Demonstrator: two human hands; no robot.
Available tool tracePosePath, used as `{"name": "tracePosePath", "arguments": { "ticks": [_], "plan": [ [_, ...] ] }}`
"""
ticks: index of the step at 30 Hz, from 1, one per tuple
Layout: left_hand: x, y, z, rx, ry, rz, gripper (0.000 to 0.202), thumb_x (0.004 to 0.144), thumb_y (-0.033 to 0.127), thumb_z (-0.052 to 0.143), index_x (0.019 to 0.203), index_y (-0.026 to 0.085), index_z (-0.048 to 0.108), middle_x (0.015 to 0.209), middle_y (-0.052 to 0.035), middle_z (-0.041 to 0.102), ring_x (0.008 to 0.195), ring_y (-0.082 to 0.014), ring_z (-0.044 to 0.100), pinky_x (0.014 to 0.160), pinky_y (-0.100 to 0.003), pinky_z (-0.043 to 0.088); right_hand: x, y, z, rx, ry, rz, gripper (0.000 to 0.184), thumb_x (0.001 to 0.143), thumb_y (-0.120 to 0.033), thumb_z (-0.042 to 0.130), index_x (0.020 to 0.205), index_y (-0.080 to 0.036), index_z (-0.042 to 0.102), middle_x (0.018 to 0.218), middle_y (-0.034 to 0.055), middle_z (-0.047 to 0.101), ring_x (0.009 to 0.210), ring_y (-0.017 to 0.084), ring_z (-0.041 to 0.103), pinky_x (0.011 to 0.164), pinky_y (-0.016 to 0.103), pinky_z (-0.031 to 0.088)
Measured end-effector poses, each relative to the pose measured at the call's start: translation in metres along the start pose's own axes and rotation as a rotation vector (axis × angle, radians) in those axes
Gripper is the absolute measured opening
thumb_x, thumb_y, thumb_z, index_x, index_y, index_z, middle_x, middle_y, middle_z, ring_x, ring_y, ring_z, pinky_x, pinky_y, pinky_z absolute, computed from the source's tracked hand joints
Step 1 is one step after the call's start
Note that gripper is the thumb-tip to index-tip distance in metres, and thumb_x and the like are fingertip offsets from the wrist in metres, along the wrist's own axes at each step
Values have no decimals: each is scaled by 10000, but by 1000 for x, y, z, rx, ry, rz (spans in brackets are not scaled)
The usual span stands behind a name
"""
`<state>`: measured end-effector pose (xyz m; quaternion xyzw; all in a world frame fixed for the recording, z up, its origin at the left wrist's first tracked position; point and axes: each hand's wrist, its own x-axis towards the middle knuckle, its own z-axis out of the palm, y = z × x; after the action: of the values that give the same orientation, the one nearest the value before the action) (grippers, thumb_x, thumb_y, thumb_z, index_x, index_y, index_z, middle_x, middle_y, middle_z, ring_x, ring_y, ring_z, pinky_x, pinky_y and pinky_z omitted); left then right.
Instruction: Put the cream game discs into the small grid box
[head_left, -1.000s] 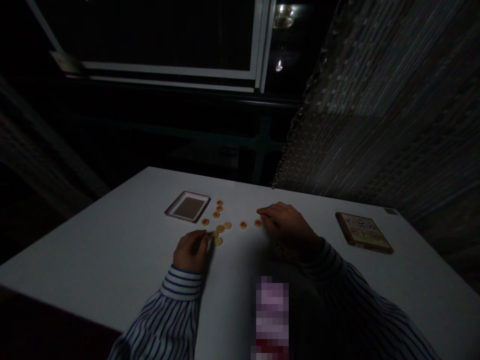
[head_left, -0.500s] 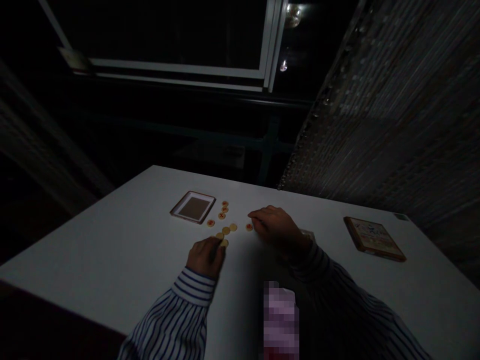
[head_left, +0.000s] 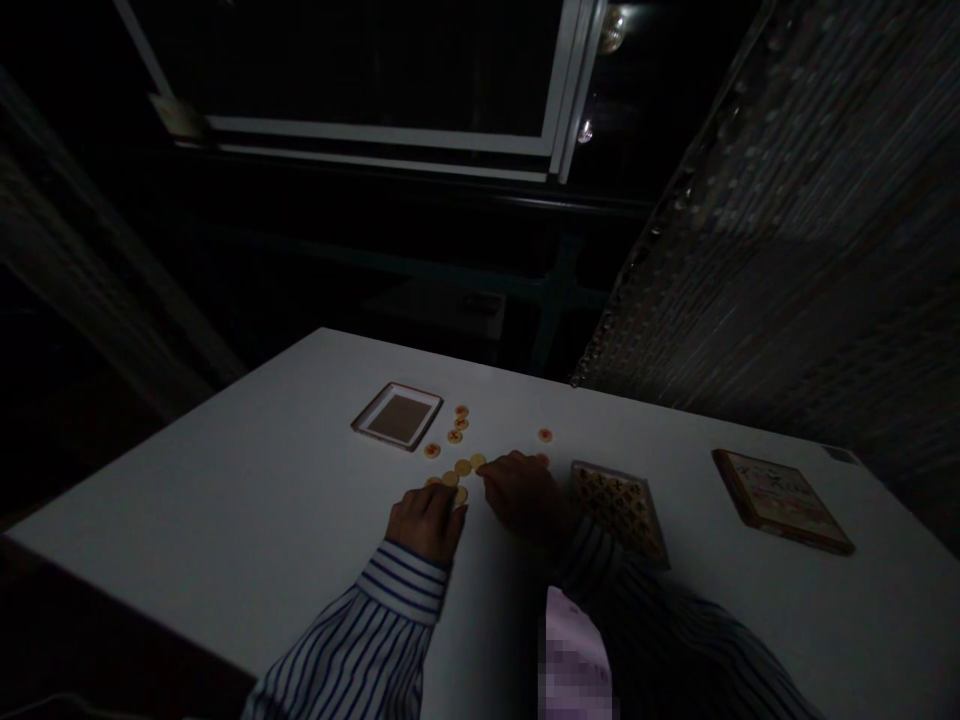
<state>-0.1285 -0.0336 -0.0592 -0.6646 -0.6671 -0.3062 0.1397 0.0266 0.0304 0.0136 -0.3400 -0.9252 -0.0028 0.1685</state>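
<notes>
Several small round yellow tokens [head_left: 457, 437] with red marks lie scattered on a white table [head_left: 225, 520]. My left hand [head_left: 426, 520] rests curled on the table, its fingertips touching the nearest tokens [head_left: 459, 493]. My right hand [head_left: 519, 494] is curled too, its fingertips at a token [head_left: 478, 461] in the middle of the group. One token [head_left: 545, 435] lies apart, beyond my right hand. A square game board [head_left: 619, 506] with a grid of pieces lies just right of my right wrist. The scene is very dark.
A shallow white-rimmed box tray [head_left: 397, 416] with a brown inside sits left of the tokens. A brown box lid [head_left: 781, 486] with a picture lies at the table's right. A bead curtain [head_left: 787, 220] hangs behind on the right, a dark window [head_left: 360, 80] behind.
My right hand has moved left across the tokens toward my left hand, uncovering the grid board beside my wrist. My left hand has edged forward onto the near tokens.
</notes>
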Motion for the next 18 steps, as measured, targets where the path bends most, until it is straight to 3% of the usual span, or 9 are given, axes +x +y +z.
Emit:
{"name": "tracePosePath", "arguments": {
  "ticks": [18],
  "plan": [
    [0, 8, -2, 108, -42, 27, 227, 776, 359, 490, 864, 233, 658, 866, -42, 666, 750, -212, 555, 622, -319, 343, -11, 1, 11, 96, 28, -39, 209, 813, -189, 412, 933, -177, 582, 864, 55, 631, 845, 164, 545, 855, 332, 353]
  ]
}}
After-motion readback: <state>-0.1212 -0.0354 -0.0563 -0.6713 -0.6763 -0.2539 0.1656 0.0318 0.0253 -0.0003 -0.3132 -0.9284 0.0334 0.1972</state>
